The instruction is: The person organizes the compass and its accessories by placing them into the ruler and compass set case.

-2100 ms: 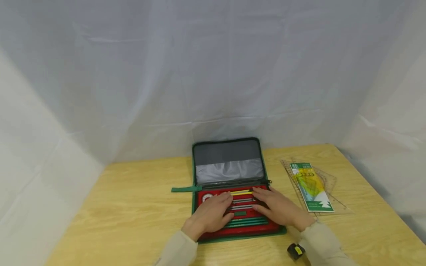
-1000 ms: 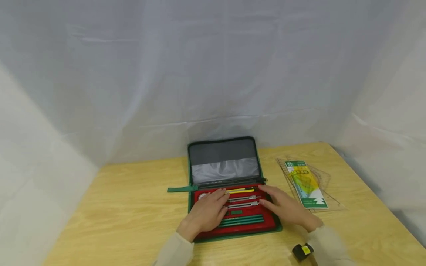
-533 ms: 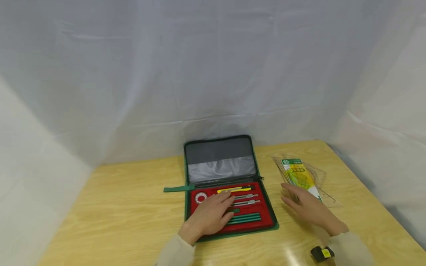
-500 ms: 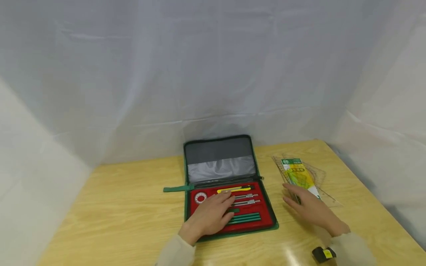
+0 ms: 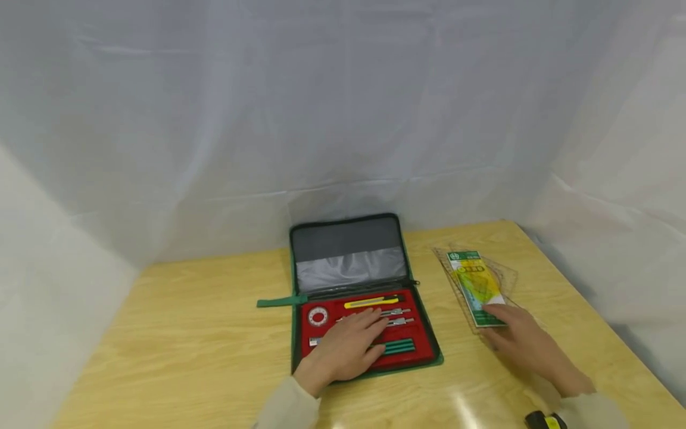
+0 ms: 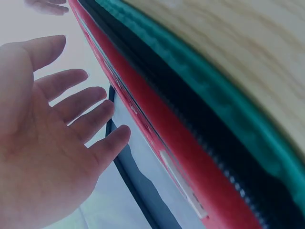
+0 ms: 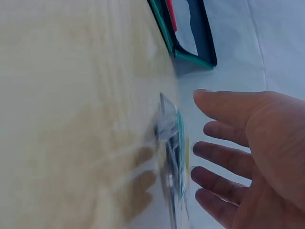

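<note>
A green zip case point(image 5: 438, 353) lies unfolded on the table, its red tray holding a yellow utility knife point(image 5: 370, 302), a white ring-shaped piece point(image 5: 317, 316), two metal compasses point(image 5: 401, 322) and green pencils point(image 5: 399, 347). My left hand point(image 5: 345, 347) is over the tray, fingers extended and hiding part of the contents. In the left wrist view its fingers spread beside the red tray edge point(image 6: 162, 114). To the right, my right hand point(image 5: 527, 345) reaches over the near end of a green-and-yellow packet point(image 5: 474, 283). The right wrist view shows its fingers slightly bent, apart from the packet point(image 7: 180, 152).
Clear plastic set squares point(image 5: 504, 275) lie beneath the packet. A green strap point(image 5: 276, 302) sticks out left of the case. The raised lid point(image 5: 343, 238) leans near the white backdrop point(image 5: 343, 119). A black-and-yellow item point(image 5: 545, 420) is by the right sleeve.
My right hand has left the case and moved right to the packet. The left hand stays over the tray. The head view has shifted slightly.
</note>
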`<state>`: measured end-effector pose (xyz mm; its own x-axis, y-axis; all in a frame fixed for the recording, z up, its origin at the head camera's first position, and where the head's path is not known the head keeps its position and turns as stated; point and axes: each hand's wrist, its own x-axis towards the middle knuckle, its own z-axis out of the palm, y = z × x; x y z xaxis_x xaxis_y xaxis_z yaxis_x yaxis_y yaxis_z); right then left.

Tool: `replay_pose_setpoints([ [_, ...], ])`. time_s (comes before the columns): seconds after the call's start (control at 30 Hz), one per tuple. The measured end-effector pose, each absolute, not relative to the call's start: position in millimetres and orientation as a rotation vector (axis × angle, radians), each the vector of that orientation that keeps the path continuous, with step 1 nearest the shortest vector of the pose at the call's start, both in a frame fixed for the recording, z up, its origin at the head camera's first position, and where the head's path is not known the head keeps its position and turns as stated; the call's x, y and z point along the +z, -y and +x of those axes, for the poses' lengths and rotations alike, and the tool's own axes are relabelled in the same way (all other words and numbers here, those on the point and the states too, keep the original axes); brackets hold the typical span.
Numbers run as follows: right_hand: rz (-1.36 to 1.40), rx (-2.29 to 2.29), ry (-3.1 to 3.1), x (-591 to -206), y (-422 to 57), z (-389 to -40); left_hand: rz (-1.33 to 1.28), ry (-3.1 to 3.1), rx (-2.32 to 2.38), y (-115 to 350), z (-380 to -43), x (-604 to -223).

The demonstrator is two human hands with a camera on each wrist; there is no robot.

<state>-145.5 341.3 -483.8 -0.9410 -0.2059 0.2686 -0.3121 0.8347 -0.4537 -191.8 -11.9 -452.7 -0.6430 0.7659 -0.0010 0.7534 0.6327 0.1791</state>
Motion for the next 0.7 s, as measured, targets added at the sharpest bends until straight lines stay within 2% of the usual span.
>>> replay_pose_setpoints([
  [0.5, -0.034, 0.846, 3.116, -479.1, -344.8, -127.8, 1.348, -2.734, 0.240, 3.1, -191.0, -454.8],
  [0.7, -0.061, 0.797, 3.128, -480.0, -340.9, -126.3, 1.338, -2.739, 0.249, 1.7, -189.7, -455.5],
])
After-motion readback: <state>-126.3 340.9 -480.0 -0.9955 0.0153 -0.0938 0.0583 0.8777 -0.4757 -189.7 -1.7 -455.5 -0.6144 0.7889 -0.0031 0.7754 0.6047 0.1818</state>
